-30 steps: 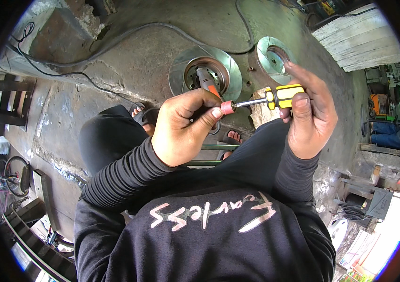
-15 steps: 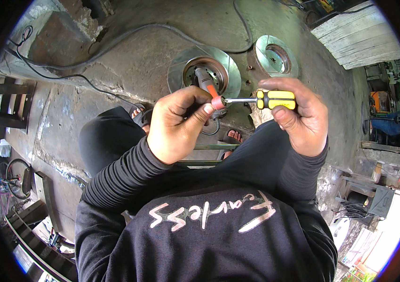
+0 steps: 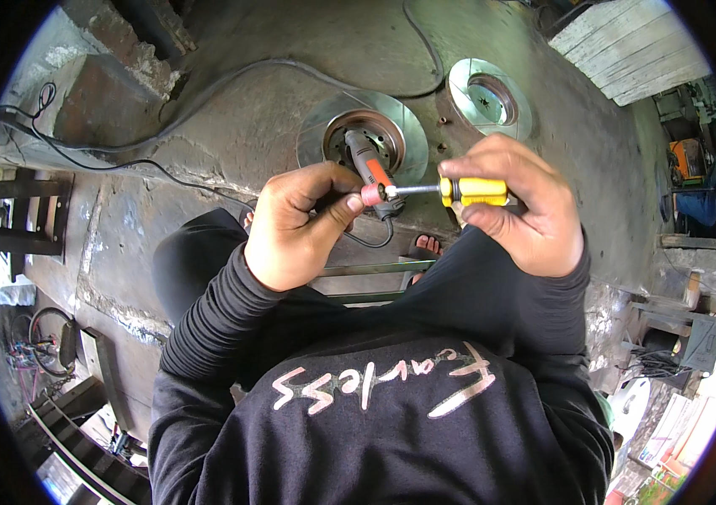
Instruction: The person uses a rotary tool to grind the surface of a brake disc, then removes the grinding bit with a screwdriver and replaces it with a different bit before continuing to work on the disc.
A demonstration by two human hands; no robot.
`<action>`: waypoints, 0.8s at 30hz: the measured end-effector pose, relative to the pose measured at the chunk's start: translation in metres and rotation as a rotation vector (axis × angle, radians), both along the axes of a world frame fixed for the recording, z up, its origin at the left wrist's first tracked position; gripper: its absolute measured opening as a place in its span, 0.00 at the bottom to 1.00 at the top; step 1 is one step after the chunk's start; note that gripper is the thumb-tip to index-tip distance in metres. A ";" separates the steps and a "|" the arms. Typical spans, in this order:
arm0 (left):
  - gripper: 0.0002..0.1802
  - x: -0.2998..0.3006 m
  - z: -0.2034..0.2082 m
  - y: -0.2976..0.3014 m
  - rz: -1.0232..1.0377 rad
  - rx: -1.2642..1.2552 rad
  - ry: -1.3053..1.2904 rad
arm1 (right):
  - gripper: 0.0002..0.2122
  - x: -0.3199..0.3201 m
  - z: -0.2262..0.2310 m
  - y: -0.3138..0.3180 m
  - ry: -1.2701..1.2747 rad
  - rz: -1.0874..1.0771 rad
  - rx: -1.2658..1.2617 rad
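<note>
Between thumb and forefinger, my left hand (image 3: 299, 220) pinches a small reddish-pink cylinder (image 3: 372, 194) with a dark hollow end facing right. My right hand (image 3: 526, 202) grips a screwdriver by its yellow-and-black handle (image 3: 477, 192). The metal shaft (image 3: 417, 190) points left, and its tip meets the open end of the cylinder; how deep it sits I cannot tell. Below my hands, a grey-and-orange corded power tool (image 3: 366, 160) rests across a brake disc (image 3: 414, 130) on the floor.
A second brake disc (image 3: 516, 97) lies farther right, near a small brown metal piece (image 3: 443, 120). A thick cable (image 3: 240, 71) snakes over the concrete floor. At the upper right is a whitish wooden board (image 3: 627, 55). A bicycle (image 3: 46, 341) stands at the far left.
Both hands have shifted slightly left with the cylinder and screwdriver. My right-hand fingers have altered their hold on the handle. The whole view has also moved a little.
</note>
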State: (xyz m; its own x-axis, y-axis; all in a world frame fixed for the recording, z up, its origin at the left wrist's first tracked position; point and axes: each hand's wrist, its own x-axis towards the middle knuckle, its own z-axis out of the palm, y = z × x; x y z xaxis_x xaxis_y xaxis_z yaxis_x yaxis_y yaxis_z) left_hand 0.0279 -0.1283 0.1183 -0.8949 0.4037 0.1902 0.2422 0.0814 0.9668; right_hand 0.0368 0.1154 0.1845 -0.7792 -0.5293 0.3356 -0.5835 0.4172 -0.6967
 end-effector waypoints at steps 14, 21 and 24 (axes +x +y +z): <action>0.05 0.042 0.024 0.018 -0.249 -0.159 0.317 | 0.18 0.085 0.007 0.031 0.131 0.016 0.167; 0.09 0.068 0.026 0.025 -0.256 -0.169 0.655 | 0.10 0.117 -0.002 0.040 -0.205 0.032 -0.047; 0.11 0.074 0.029 0.025 -0.206 -0.223 0.836 | 0.07 0.129 -0.010 0.036 -0.493 -0.025 -0.294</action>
